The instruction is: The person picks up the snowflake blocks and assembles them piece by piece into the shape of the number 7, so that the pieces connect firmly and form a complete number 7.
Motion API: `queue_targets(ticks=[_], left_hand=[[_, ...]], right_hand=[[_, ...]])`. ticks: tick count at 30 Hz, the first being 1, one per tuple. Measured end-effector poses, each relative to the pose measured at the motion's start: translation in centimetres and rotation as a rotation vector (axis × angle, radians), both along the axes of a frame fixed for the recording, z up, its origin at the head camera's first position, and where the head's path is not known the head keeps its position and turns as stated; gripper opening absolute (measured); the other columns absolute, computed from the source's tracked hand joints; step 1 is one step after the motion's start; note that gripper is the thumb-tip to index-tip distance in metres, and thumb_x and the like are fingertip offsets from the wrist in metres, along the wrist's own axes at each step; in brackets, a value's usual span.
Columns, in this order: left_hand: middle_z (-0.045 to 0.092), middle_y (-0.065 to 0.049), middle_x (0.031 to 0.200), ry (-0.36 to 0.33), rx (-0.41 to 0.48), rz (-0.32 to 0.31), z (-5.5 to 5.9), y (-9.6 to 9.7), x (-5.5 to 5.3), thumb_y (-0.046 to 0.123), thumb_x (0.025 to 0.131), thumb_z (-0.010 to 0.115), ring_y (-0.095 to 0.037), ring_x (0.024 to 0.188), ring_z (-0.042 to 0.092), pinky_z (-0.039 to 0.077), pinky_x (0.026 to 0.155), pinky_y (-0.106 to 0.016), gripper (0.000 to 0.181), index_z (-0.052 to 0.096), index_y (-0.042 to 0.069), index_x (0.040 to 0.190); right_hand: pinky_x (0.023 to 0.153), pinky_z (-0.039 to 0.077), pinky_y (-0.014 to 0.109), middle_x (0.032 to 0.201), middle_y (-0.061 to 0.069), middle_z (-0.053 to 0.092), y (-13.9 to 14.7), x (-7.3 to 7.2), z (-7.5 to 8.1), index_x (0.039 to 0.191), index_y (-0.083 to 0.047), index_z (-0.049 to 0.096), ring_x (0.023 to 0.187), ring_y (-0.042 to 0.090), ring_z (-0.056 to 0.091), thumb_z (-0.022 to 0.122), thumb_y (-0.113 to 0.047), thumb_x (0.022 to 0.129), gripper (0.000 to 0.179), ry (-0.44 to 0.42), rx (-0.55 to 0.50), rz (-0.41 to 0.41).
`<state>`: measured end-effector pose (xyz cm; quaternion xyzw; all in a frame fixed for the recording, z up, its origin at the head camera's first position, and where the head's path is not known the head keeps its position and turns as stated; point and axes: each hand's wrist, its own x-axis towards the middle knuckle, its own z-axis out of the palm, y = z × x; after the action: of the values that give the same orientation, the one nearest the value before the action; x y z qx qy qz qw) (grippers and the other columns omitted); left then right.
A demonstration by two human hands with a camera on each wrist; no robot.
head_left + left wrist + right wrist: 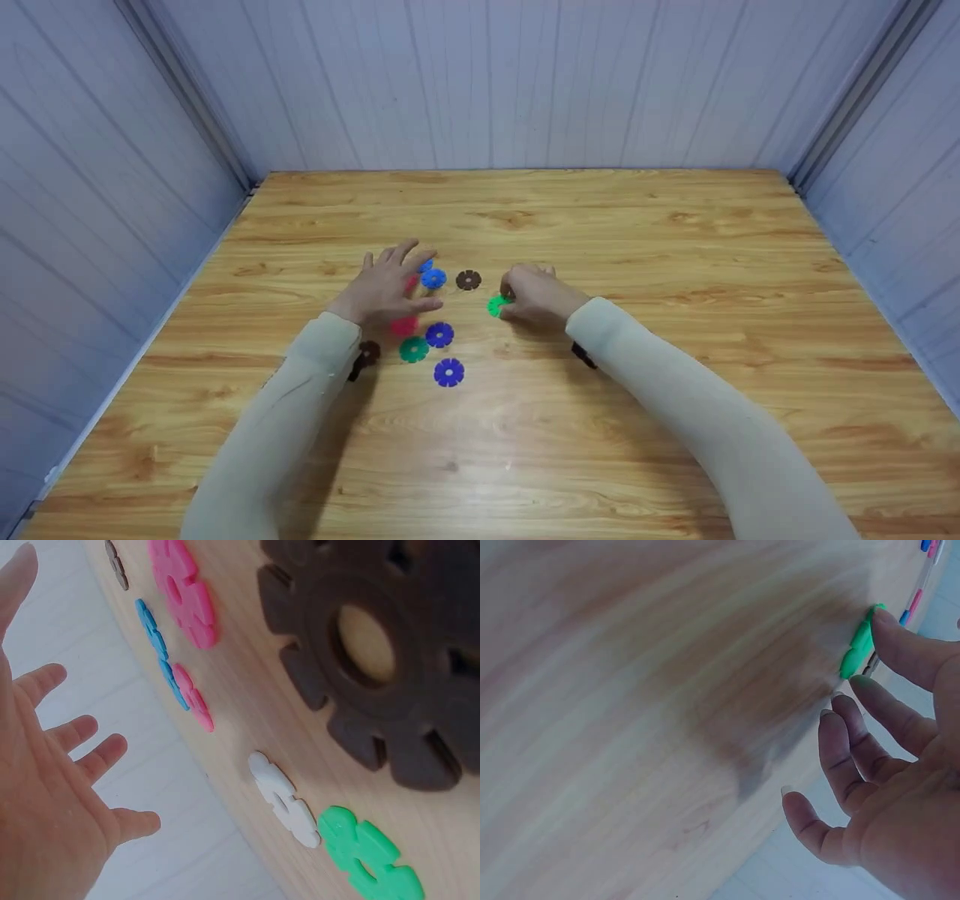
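Observation:
My left hand point(386, 291) hovers with spread fingers over a group of notched plastic snowflake discs, holding none. Under it lie pink discs point(404, 325), partly covered, and blue discs point(433, 278) by its fingertips. In the left wrist view, its palm and straight fingers show beside a large, near brown disc point(300, 675), a white disc point(283, 800) and a green one point(367, 859). My right hand point(541, 292) has its thumb and index finger at opposite edges of a bright green snowflake disc point(861, 645), pinching it at the tabletop; the other fingers are loosely bent.
Around the hands on the wooden table point(637, 225) lie a brown disc point(469, 280), two dark blue discs point(439, 334), a teal disc point(414, 349) and another brown disc point(369, 352) by the left wrist. Pale panel walls point(487, 82) enclose the back and sides.

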<state>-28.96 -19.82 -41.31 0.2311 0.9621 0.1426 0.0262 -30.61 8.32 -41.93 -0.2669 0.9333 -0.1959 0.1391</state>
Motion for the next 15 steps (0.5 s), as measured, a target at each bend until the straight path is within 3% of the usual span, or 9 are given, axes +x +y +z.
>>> queue_targets(ticks=[3,6,10,15], left_hand=[[0.021,-0.017,0.159,0.003,0.000,0.003,-0.1,0.1,0.1,0.060,0.089,0.065,-0.045,0.140,0.024,0.012,0.107,-0.073,0.087,0.027,0.021,0.157],[0.027,-0.018,0.155,0.019,-0.006,-0.007,-0.2,0.1,0.1,0.059,0.088,0.066,-0.044,0.132,0.031,0.026,0.104,-0.069,0.086,0.030,0.021,0.156],[0.036,-0.020,0.144,0.035,-0.009,-0.031,-0.1,0.4,0.1,0.057,0.086,0.070,-0.039,0.117,0.040,0.042,0.095,-0.059,0.085,0.036,0.018,0.154],[0.040,-0.025,0.143,-0.024,-0.051,-0.040,0.1,0.8,0.3,0.050,0.090,0.069,-0.028,0.086,0.056,0.053,0.079,-0.049,0.080,0.036,0.014,0.154]], right_hand=[[0.111,0.017,0.063,0.104,0.005,0.062,0.1,0.0,-0.1,0.110,-0.002,0.067,0.099,0.024,0.055,0.076,-0.025,0.089,0.033,-0.025,-0.024,-0.031],[0.111,0.015,0.063,0.101,0.004,0.061,0.2,0.0,-0.1,0.107,-0.005,0.064,0.097,0.023,0.056,0.077,-0.023,0.088,0.030,-0.046,-0.058,-0.064],[0.099,0.032,0.049,0.099,0.004,0.061,0.5,-0.1,0.0,0.102,-0.008,0.060,0.093,0.023,0.055,0.076,-0.021,0.089,0.024,-0.067,-0.121,-0.093],[0.077,0.047,0.034,0.094,0.007,0.060,1.3,-0.2,-0.1,0.100,-0.006,0.059,0.085,0.020,0.055,0.074,-0.015,0.091,0.020,-0.140,-0.251,-0.114]])
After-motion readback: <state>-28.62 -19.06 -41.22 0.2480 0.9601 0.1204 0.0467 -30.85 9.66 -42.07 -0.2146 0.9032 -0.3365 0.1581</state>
